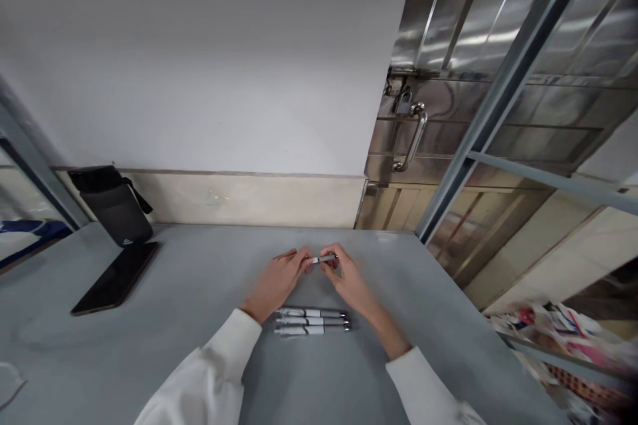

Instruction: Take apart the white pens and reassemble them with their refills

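Nearest us, three slim white pens (310, 321) with metal tips lie side by side on the smooth grey table (199, 292). Just beyond, our left hand (279, 279) and right hand (349, 279) pinch a fourth pen (321, 259) by its ends above the tabletop. Further left, a flat black phone (117, 277) and black pouch (112, 204); any writing is unreadable.

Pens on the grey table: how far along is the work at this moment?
Three pens already lie side by side in a neat row near the person. A fourth pen is in hand, held level between the left hand and the right hand above the table. No other loose pens show, so little seems left.
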`<state>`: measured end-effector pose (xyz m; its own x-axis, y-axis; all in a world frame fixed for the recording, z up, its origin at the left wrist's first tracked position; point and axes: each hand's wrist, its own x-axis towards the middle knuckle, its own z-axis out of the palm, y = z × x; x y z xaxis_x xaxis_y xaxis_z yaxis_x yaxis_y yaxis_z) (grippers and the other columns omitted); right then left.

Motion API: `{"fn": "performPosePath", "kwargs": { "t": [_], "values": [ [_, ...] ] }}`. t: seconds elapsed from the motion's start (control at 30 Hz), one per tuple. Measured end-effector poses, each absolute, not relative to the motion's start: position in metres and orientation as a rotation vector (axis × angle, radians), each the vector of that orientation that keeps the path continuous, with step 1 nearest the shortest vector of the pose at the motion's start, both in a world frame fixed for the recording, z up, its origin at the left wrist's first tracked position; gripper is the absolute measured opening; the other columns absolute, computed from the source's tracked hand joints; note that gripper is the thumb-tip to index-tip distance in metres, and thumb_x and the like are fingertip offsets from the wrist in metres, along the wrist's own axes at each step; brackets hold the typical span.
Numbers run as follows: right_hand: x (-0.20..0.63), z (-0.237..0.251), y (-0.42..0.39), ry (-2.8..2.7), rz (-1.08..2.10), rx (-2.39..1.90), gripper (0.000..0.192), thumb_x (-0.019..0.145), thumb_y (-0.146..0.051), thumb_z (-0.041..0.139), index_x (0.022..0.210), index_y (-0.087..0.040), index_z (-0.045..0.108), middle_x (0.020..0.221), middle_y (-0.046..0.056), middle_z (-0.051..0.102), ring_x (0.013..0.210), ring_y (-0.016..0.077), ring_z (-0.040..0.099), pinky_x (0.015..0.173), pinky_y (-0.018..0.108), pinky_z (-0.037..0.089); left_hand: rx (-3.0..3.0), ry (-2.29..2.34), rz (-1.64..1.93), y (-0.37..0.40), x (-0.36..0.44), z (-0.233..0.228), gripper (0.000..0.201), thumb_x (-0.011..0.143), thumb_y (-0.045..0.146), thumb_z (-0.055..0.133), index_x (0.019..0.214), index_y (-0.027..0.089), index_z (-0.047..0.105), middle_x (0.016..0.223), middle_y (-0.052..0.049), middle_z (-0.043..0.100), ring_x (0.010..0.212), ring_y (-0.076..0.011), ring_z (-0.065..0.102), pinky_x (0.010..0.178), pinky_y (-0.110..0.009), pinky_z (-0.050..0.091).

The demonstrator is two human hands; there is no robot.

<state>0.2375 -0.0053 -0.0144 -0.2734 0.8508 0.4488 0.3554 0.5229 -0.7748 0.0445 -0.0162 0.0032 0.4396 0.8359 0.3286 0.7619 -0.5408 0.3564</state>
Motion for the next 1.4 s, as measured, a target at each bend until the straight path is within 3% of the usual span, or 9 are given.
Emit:
{"fn": "performPosePath", "kwargs": {
  "t": [0.23,0.53,0.7,0.87,0.97,1.1,1.2,1.4],
  "values": [
    [0.237,-0.009,-0.005,-1.775,0.916,-0.989,0.024,0.091,-0.039,0.056,0.091,-0.019,0.070,0.089,0.004,0.072,0.086,0.0192,0.067,0.081,0.031,0.052,2.486,1.332,0.785,-0.019,0.044,0.006,0.035,0.104,0.041,0.029,0.103,0.024,0.060,0.089,-0.001,0.066,0.085,-0.0163,0.063,0.080,-0.028,0.048],
    [0.238,-0.008,-0.004,-1.674,0.933,-0.974,0.024,0.083,-0.039,0.065,0.094,-0.019,0.072,0.097,0.007,0.074,0.091,0.0215,0.068,0.085,0.036,0.053,2.274,1.286,0.950,-0.019,0.043,0.001,0.029,0.101,0.044,0.038,0.111,0.027,0.059,0.103,-0.001,0.067,0.095,-0.0159,0.064,0.088,-0.029,0.048],
    [0.239,-0.006,-0.003,-1.634,0.944,-1.027,0.024,0.083,-0.039,0.065,0.093,-0.019,0.071,0.096,0.006,0.073,0.091,0.0203,0.068,0.086,0.034,0.052,2.146,1.770,1.155,-0.006,-0.002,-0.009,0.036,0.099,0.037,0.039,0.129,0.021,0.050,0.124,-0.011,0.060,0.121,-0.0244,0.050,0.104,-0.044,0.039],
    [0.240,-0.008,-0.002,-1.623,0.939,-1.017,0.025,0.083,-0.040,0.065,0.092,-0.018,0.071,0.095,0.007,0.073,0.092,0.0212,0.067,0.085,0.034,0.052,1.867,2.478,0.850,-0.001,-0.084,-0.022,0.049,0.094,0.037,0.043,0.138,0.015,0.042,0.146,-0.019,0.043,0.137,-0.0351,0.033,0.109,-0.067,0.021],
    [0.240,-0.010,-0.001,-1.639,0.930,-1.006,0.024,0.083,-0.040,0.063,0.092,-0.019,0.071,0.095,0.007,0.073,0.091,0.0216,0.067,0.085,0.035,0.052,1.729,2.685,0.778,-0.006,-0.124,-0.025,0.053,0.094,0.038,0.040,0.141,0.012,0.039,0.151,-0.023,0.036,0.142,-0.0381,0.026,0.106,-0.074,0.015],
    [0.240,-0.010,-0.001,-1.654,0.923,-1.003,0.023,0.084,-0.038,0.062,0.093,-0.019,0.071,0.095,0.006,0.073,0.092,0.0210,0.067,0.086,0.035,0.052,1.690,2.823,0.756,-0.010,-0.158,-0.026,0.052,0.095,0.035,0.040,0.139,0.009,0.042,0.152,-0.023,0.033,0.141,-0.0415,0.025,0.104,-0.076,0.018],
    [0.240,-0.009,-0.002,-1.649,0.906,-1.020,0.023,0.083,-0.040,0.062,0.092,-0.020,0.070,0.095,0.006,0.073,0.091,0.0216,0.067,0.085,0.035,0.052,1.705,2.838,0.664,-0.012,-0.174,-0.027,0.049,0.094,0.034,0.044,0.136,0.010,0.043,0.152,-0.021,0.035,0.140,-0.0391,0.026,0.103,-0.075,0.022],
    [0.240,-0.007,-0.001,-1.631,0.916,-1.018,0.023,0.083,-0.040,0.063,0.092,-0.020,0.070,0.095,0.005,0.072,0.090,0.0206,0.067,0.085,0.034,0.052,1.836,2.810,0.649,-0.010,-0.169,-0.021,0.048,0.095,0.036,0.044,0.135,0.011,0.045,0.151,-0.021,0.036,0.138,-0.0414,0.031,0.103,-0.070,0.030]
  ]
}}
